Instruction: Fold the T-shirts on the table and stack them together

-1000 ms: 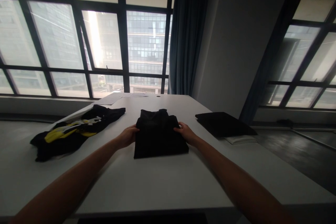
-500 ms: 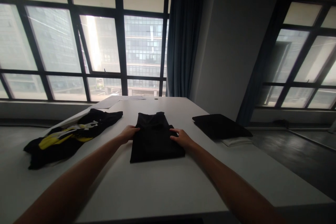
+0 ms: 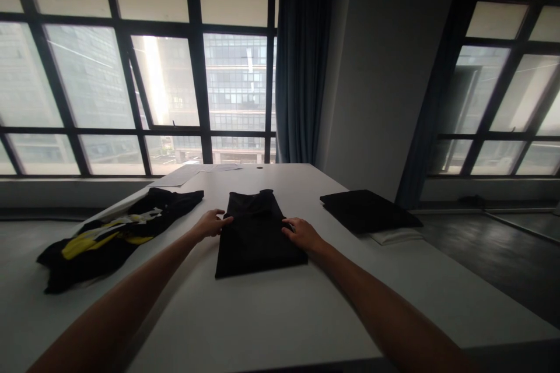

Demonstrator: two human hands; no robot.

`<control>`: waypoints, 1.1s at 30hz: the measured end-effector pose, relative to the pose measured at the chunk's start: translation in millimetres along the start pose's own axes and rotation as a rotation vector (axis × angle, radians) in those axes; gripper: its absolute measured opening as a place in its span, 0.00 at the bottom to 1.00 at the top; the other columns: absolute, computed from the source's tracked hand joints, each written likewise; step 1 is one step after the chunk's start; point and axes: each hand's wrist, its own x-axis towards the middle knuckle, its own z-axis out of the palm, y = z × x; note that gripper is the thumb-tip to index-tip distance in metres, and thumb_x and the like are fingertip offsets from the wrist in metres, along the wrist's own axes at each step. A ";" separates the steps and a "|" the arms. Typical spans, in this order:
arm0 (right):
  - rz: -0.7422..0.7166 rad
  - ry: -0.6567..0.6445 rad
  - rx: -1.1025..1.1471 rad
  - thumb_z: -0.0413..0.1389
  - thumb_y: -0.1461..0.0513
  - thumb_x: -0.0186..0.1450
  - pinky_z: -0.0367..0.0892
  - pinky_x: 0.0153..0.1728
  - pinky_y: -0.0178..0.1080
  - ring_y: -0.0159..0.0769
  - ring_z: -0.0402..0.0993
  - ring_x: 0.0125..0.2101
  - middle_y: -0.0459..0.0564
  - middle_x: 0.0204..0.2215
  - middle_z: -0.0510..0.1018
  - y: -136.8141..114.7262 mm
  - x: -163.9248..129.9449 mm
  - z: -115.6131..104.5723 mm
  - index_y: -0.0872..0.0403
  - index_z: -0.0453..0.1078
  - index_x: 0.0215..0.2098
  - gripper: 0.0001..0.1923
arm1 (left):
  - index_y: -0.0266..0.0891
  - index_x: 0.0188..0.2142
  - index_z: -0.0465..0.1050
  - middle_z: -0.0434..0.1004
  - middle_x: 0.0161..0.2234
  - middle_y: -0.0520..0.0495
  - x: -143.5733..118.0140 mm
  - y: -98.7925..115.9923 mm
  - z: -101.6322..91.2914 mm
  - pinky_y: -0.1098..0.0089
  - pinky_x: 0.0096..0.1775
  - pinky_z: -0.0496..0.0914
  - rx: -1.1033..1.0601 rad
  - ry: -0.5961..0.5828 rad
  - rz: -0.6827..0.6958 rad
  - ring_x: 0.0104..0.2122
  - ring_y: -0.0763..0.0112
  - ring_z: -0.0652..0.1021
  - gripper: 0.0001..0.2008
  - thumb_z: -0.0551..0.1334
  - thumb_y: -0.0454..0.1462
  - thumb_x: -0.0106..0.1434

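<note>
A black shirt, folded into a long rectangle, lies flat on the white table in front of me. Its far end looks uneven, with a small raised bit at the top right. My left hand holds the left edge, thumb on top of the cloth. On the opposite edge, my right hand grips the cloth between thumb and fingers. Some fingertips of both hands are hidden against the dark fabric.
To the left lies a crumpled black garment with yellow and white patches. A folded black cloth rests at the right on a whitish folded cloth. Paper sheets lie at the far left, before windows and a blue curtain.
A small flap at the shirt's right edge, by my right hand, now lies flatter. My left thumb shows more clearly over the left edge. The view has tilted slightly.
</note>
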 end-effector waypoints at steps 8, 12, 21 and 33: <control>0.046 -0.041 -0.097 0.58 0.59 0.64 0.61 0.58 0.48 0.47 0.71 0.56 0.54 0.55 0.77 -7.1 -6.8 -5.2 0.50 0.74 0.55 0.21 | 0.35 0.47 0.75 0.81 0.34 0.44 2.1 9.6 8.0 0.68 0.35 0.73 0.026 -0.005 0.155 0.34 0.65 0.80 0.19 0.62 0.42 0.59; 0.028 -0.040 -0.125 0.57 0.59 0.65 0.60 0.58 0.52 0.48 0.70 0.56 0.52 0.53 0.78 -7.3 -6.9 -3.8 0.48 0.77 0.51 0.17 | 0.36 0.48 0.75 0.81 0.36 0.41 -5.4 10.1 3.8 0.61 0.42 0.72 0.141 0.077 0.156 0.42 0.54 0.79 0.20 0.63 0.42 0.57; -0.001 -0.050 -0.054 0.56 0.59 0.65 0.60 0.60 0.45 0.45 0.68 0.58 0.56 0.58 0.73 0.8 -4.1 2.2 0.53 0.72 0.57 0.22 | 0.42 0.62 0.67 0.62 0.66 0.40 -64.3 -5.6 22.5 0.53 0.64 0.51 0.598 -0.125 0.479 0.65 0.50 0.61 0.31 0.56 0.55 0.65; 0.036 -0.061 -0.102 0.53 0.61 0.68 0.56 0.62 0.56 0.51 0.63 0.62 0.58 0.61 0.68 -0.4 -5.6 -2.1 0.54 0.71 0.57 0.20 | 0.44 0.69 0.54 0.44 0.71 0.46 -72.2 -21.6 10.2 0.54 0.67 0.37 0.591 -0.270 0.397 0.70 0.58 0.47 0.35 0.50 0.57 0.68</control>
